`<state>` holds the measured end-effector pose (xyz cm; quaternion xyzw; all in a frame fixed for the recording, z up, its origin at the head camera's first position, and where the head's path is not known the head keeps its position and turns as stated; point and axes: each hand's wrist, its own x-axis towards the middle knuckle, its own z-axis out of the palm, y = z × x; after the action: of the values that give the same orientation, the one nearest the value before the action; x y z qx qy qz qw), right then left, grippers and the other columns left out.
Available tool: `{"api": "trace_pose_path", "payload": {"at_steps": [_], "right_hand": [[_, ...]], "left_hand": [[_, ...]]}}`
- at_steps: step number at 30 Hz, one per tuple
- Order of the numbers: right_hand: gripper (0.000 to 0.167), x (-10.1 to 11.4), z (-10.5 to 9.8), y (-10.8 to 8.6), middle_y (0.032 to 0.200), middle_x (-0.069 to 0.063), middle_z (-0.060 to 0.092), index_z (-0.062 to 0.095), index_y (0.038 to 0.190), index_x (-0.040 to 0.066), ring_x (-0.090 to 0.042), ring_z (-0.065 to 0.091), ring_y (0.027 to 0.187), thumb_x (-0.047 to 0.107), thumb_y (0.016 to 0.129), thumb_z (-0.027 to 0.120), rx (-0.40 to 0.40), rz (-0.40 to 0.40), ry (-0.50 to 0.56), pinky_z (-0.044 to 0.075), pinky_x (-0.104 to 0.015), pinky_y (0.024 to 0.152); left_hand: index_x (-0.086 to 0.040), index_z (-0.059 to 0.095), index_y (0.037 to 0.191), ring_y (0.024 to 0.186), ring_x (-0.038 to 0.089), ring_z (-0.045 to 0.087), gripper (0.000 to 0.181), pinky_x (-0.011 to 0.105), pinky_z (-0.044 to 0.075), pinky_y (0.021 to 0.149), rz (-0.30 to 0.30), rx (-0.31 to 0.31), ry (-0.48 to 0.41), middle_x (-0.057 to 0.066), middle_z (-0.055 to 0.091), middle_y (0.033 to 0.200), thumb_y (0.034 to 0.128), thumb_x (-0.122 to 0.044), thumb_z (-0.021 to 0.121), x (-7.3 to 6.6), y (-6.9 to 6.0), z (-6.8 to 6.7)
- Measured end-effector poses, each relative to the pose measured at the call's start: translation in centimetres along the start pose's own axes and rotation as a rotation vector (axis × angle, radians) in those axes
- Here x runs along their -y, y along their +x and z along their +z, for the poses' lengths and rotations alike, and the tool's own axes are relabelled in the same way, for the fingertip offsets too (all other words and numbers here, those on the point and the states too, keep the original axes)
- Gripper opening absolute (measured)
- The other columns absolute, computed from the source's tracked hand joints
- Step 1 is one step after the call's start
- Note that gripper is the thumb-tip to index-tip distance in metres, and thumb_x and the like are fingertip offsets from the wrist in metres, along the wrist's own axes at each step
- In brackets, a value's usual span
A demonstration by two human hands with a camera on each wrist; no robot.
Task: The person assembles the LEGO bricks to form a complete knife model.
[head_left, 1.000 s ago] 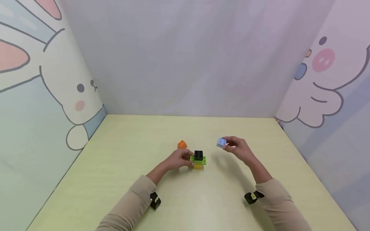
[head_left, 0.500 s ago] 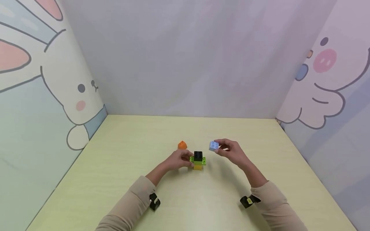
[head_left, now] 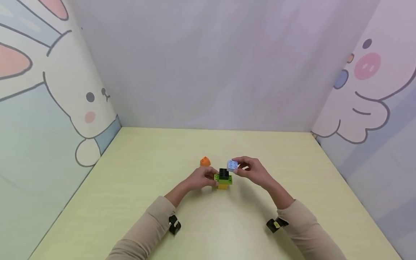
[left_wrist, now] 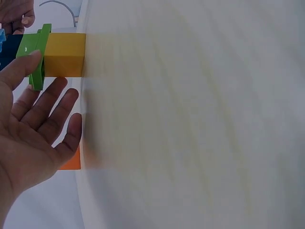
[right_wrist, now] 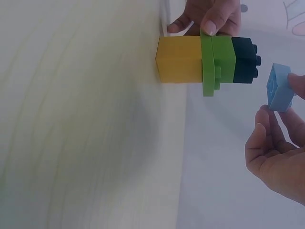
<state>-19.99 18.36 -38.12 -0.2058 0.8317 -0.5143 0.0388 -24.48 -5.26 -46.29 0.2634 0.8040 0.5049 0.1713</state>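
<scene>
Below frame centre, the left hand (head_left: pixel 200 179) pinched the stack (head_left: pixel 222 182), the right hand (head_left: pixel 254 172) 1 blue brick (head_left: pixel 232 165) above it; 1 orange brick (head_left: pixel 205 161) lay to the stack's upper left.

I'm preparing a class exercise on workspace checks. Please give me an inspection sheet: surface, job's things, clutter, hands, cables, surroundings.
Surface: pale yellow flat tabletop, faint grain visible.
Job's things: upright plastic stack of yellow block, bright-green section and black studded brick; light-blue studded plastic brick held above, not touching; orange studded plastic brick on the tabletop, behind and left of the stack.
Clutter: nothing seen.
Hands: left hand holds the bright-green section; right hand pinches the light-blue brick.
Cables: nothing seen.
Surroundings: pale grey backdrop; cartoon-printed side panels.
</scene>
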Motion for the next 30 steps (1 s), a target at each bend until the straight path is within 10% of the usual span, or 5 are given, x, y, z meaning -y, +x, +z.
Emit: {"api": "trace_pose_path", "payload": {"at_steps": [8, 20, 30], "right_hand": [[0.036, -2.2, 0.9, 1.0, 0.101, -0.009, 0.061, 0.060, 0.117, -0.001, -0.025, 0.054, 0.088, 0.006, 0.084, 0.069, 0.024, -0.019, 0.008, 0.048, -0.030, 0.070], [0.035, -3.2, 1.9, 1.6, 0.101, -0.008, 0.062, 0.062, 0.116, -0.001, -0.024, 0.054, 0.088, 0.009, 0.083, 0.070, 0.061, -0.022, 0.014, 0.047, -0.032, 0.070], [0.030, -3.7, 1.8, 1.4, 0.098, -0.006, 0.062, 0.064, 0.112, 0.001, -0.021, 0.056, 0.085, 0.008, 0.083, 0.070, 0.082, -0.059, -0.050, 0.048, -0.033, 0.067]], "left_hand": [[0.003, 0.060, 0.108, 0.089, 0.025, 0.061, 0.028, 0.031, 0.050, 0.077, 0.016, 0.027, 0.006, 0.013, 0.064, 0.098, 0.0817, -0.002, 0.070, -3.2, -1.4, -0.6], [0.000, 0.061, 0.109, 0.088, 0.020, 0.062, 0.030, 0.031, 0.050, 0.078, 0.023, 0.019, -0.018, 0.007, 0.065, 0.097, 0.0809, -0.005, 0.072, 0.5, 0.4, 0.1], [-0.005, 0.063, 0.108, 0.086, 0.013, 0.062, 0.031, 0.029, 0.050, 0.078, -0.003, 0.023, -0.005, -0.001, 0.065, 0.096, 0.0803, -0.011, 0.074, 0.6, 0.2, 0.4]]}}
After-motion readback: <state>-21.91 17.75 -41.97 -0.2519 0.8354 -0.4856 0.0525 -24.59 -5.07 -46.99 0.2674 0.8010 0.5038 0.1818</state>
